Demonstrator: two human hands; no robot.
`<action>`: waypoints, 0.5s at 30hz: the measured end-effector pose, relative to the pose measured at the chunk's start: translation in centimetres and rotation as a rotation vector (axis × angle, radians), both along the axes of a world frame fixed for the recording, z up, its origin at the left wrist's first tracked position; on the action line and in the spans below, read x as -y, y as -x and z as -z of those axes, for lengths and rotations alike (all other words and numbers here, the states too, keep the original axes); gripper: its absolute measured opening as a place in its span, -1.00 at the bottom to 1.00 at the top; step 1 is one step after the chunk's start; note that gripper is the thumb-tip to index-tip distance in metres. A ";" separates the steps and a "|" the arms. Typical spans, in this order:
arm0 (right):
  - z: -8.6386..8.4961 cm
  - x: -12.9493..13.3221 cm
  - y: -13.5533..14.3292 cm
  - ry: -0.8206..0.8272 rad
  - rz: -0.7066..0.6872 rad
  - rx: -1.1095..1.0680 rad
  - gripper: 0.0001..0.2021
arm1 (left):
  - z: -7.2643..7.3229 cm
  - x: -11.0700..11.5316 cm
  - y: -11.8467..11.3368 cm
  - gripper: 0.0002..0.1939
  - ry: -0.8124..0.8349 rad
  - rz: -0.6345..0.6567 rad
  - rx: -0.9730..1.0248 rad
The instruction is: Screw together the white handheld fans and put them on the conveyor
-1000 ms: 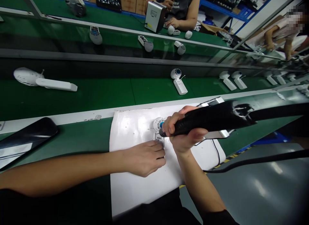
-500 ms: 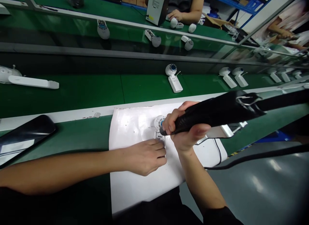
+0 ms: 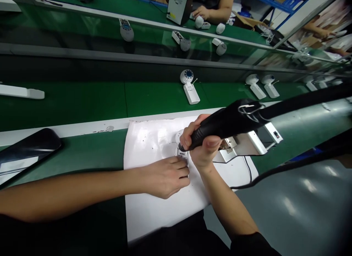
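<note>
My right hand [image 3: 202, 147] is wrapped round a black electric screwdriver [image 3: 224, 124], which slants down to the left with its cord running off to the right. Its tip end is over a small white device [image 3: 180, 152] with a round head, lying on a white sheet [image 3: 154, 219]. My left hand [image 3: 167, 177] is closed on the lower part of that device and hides much of it. Where the bit meets the device is hard to see behind my right fingers.
A metal fixture [image 3: 253, 142] stands right of my right hand. Beyond the white ledge, a green belt [image 3: 96, 102] carries similar white units [image 3: 191, 92]. A dark glossy object [image 3: 30, 149] lies at left. Past the glass barrier, a person's hand [image 3: 202, 12] rests near a box [image 3: 178, 6].
My right hand and the screwdriver have shifted slightly left, uncovering more of the metal fixture. The white units on the belt have moved left. My left hand stays in place.
</note>
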State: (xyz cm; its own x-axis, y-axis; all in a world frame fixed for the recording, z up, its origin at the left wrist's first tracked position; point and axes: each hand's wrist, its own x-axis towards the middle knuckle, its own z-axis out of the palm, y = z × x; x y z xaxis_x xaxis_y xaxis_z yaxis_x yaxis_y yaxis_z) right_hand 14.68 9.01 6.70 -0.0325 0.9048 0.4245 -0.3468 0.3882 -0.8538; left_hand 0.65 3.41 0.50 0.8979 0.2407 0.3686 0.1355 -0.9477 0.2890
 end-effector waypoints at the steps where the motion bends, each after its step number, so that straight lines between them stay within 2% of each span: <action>1: 0.3 0.0 0.0 -0.002 -0.008 -0.004 -0.49 | 0.0 0.0 0.0 -0.87 0.004 0.000 -0.001; 6: 1.8 0.6 0.4 0.030 0.016 0.040 -0.47 | 0.2 0.0 0.2 -0.89 0.017 0.013 0.004; 8: 1.7 0.8 0.6 0.066 0.053 0.071 -0.41 | 0.3 0.0 0.4 -0.89 0.016 0.014 0.001; 11: -0.3 1.1 -0.2 0.012 0.115 0.062 -0.34 | 0.3 0.1 0.4 -0.89 0.003 0.008 -0.007; 13: -2.5 1.1 -1.9 -0.125 0.272 0.047 -0.36 | 0.2 0.1 0.4 -0.89 -0.001 0.011 -0.013; 15: -4.5 0.9 -3.9 -0.244 0.487 0.070 -0.42 | 0.0 0.2 0.3 -0.88 0.007 0.018 -0.018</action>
